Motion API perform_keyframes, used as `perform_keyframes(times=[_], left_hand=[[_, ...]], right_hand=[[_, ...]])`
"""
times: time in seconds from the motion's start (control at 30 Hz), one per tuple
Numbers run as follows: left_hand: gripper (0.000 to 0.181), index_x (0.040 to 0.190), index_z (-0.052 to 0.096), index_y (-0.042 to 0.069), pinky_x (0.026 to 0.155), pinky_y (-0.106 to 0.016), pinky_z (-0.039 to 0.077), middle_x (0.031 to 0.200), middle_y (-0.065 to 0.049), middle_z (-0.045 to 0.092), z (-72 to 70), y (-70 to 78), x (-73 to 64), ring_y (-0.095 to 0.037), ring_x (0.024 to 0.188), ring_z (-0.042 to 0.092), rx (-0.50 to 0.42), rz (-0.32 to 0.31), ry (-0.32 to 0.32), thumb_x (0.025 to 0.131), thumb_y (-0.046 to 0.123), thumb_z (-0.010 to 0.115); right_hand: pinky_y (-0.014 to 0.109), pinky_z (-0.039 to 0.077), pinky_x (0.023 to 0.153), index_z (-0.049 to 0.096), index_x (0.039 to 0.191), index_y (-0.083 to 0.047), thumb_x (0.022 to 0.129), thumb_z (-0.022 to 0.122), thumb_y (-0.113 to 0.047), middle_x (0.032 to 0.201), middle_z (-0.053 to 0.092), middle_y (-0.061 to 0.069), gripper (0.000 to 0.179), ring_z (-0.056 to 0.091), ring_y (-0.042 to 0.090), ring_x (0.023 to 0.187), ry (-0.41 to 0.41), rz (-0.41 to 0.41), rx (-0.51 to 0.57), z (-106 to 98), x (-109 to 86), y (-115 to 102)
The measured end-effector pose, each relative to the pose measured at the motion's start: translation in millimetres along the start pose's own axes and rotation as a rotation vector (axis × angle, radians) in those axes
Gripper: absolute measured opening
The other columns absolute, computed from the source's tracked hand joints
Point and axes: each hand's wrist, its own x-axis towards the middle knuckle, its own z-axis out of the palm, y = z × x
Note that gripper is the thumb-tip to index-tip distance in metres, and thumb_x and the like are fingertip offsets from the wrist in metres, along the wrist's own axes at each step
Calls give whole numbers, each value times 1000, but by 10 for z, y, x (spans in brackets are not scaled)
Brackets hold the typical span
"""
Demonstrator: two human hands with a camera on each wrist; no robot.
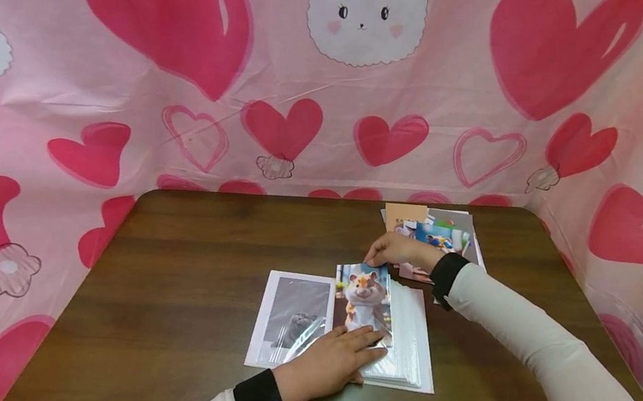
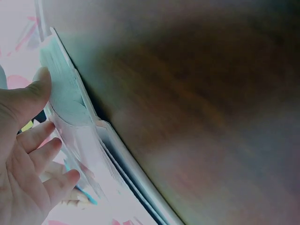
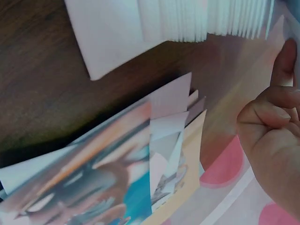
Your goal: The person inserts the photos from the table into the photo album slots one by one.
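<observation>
An open photo album (image 1: 421, 351) with clear sleeves lies on the table. Over its right-hand pages is a hamster picture (image 1: 363, 288), its upper part reaching past the sleeve's top edge. At that upper right corner my right hand (image 1: 398, 249) pinches the picture between thumb and fingers. My left hand (image 1: 329, 366) rests across the lower part of the page, fingers extended over the picture's bottom. On the left page a grey cat picture (image 1: 299, 303) shows. In the left wrist view, the thumb and fingers of the left hand (image 2: 28, 140) are spread beside the album's edge.
A loose pile of pictures (image 1: 439, 239) lies at the back right, partly behind the right wrist; the right wrist view shows the same pile (image 3: 126, 173) beside the album. The brown wooden table (image 1: 147, 321) meets a pink heart-patterned cloth (image 1: 277, 63) behind.
</observation>
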Motion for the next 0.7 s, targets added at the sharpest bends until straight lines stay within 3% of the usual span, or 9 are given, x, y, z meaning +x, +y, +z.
perform_keyframes(times=[0.17, 0.37, 0.7], left_hand=[[60, 142, 46, 22, 99, -39, 43, 149, 1, 40, 2, -3, 9, -15, 135, 39, -2, -3, -11, 87, 37, 65], [61, 142, 46, 21, 96, -38, 45, 149, 0, 40, -17, -14, 12, -15, 135, 39, -9, 0, -5, 87, 36, 66], [61, 142, 46, 22, 96, -39, 45, 149, 0, 40, -37, -4, -1, -15, 134, 40, -27, 0, -11, 87, 36, 66]], right_hand=[[37, 49, 85, 72, 101, -1, 90, 63, -13, 94, 70, 5, 19, 61, 15, 90, -33, 17, -26, 23, -29, 24], [34, 50, 81, 72, 100, 0, 90, 64, -12, 91, 71, 7, 18, 62, 14, 85, -13, -25, -33, 29, -34, -16], [32, 50, 79, 74, 97, -3, 89, 66, -13, 88, 72, 4, 16, 61, 11, 83, -43, -15, -148, 29, -13, -94]])
